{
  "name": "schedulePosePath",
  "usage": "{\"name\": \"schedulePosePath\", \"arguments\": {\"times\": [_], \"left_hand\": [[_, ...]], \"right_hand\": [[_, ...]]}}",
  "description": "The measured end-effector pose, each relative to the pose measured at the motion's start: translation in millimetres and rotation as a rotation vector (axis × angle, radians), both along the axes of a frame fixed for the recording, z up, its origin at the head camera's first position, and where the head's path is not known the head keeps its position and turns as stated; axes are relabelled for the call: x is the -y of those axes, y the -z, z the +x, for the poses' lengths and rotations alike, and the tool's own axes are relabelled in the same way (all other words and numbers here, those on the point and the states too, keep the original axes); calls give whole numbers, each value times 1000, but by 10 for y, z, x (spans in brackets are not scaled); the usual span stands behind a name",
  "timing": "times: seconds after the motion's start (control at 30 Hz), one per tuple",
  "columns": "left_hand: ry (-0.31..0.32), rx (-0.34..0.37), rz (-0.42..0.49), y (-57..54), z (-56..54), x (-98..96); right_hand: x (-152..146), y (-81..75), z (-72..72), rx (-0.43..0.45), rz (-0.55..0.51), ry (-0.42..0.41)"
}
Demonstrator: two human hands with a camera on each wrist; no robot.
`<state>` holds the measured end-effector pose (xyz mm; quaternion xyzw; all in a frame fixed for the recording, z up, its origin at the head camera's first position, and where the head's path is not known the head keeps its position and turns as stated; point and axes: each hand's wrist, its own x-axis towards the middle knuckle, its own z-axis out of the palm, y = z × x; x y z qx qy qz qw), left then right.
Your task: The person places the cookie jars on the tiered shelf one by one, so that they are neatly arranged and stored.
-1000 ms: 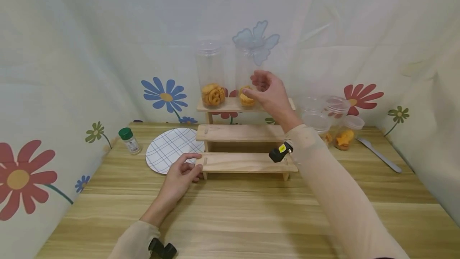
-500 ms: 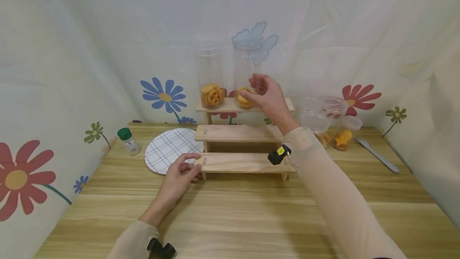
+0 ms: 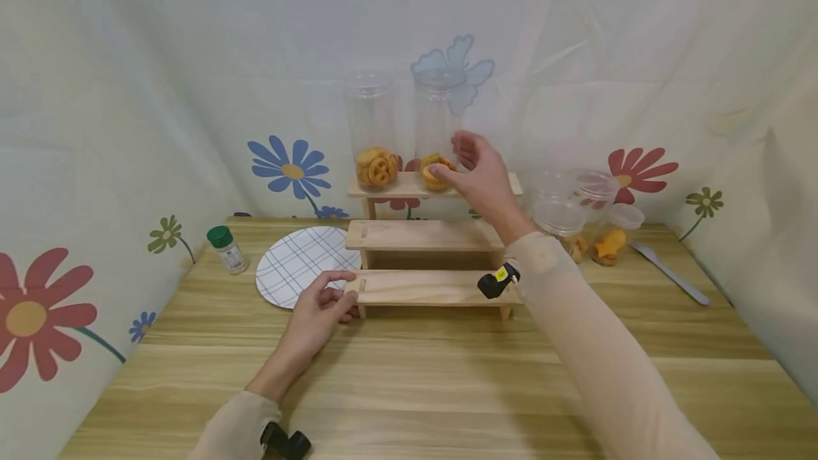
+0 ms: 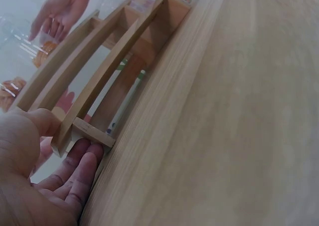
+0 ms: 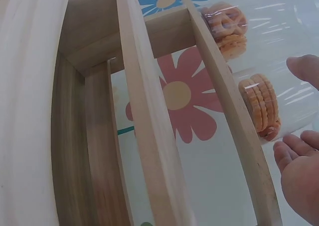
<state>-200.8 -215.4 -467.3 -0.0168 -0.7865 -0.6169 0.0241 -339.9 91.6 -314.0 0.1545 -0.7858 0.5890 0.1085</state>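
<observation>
Two tall clear jars stand on the top tier of a stepped wooden rack (image 3: 428,234). The left jar (image 3: 371,119) has pretzel-shaped cookies (image 3: 377,168) at its bottom. Round ridged cookies (image 5: 260,106) lie in the right jar (image 3: 437,116). My right hand (image 3: 482,172) is beside that right jar, thumb and fingers spread apart around its lower right side; light contact is hard to judge. My left hand (image 3: 314,318) grips the left end of the lowest tier, thumb on the board and fingers (image 4: 82,178) curled by its side leg.
A checked round plate (image 3: 287,268) and a green-capped shaker (image 3: 228,250) are at left. Several clear jars (image 3: 562,218), one small jar (image 3: 611,240) with orange pieces, and a grey spreader knife (image 3: 671,275) are at right. A flowered curtain hangs behind the table.
My right hand has shifted slightly rightward relative to the right jar. The jars stay on the top tier and my left hand keeps its hold on the rack.
</observation>
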Motion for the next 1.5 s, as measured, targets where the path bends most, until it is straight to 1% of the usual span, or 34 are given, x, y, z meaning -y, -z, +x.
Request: {"name": "schedulePosePath", "arguments": {"times": [0.1,0.23,0.37,0.57,0.67,0.8,0.87,0.97,1.07,1.1,1.2,1.33,1.4,1.5], "left_hand": [[2,0,1,-3,-2,5],[2,0,4,1,-9,10],[-2,-2,1,-1,-8,13],[7,0,-2,-4,-3,6],[11,-4,0,3,-10,3],[8,-10,5,11,-14,9],[9,-7,7,13,-15,14],[7,-5,9,10,-15,18],[6,-9,7,1,-16,15],[5,-12,6,-2,-16,14],[1,-12,5,-12,-13,11],[0,3,-1,-13,-5,9],[-1,5,-3,-13,-2,5],[0,3,-4,-11,-1,-3]], "right_hand": [[-10,0,38,-24,-32,16],[-41,-20,108,-75,-81,16],[-106,-31,211,-124,-122,21],[-285,-66,434,-218,-149,26],[-393,-114,564,-264,-187,33],[-539,-177,721,-311,-270,19],[-616,-192,784,-331,-303,14],[-743,-180,855,-363,-322,32],[-881,-143,919,-377,-315,69],[-929,-126,940,-374,-301,88],[-1065,-50,992,-347,-302,118],[-1226,93,1031,-315,-351,138],[-1295,173,1045,-306,-346,153],[-1385,304,1070,-288,-310,163]]}}
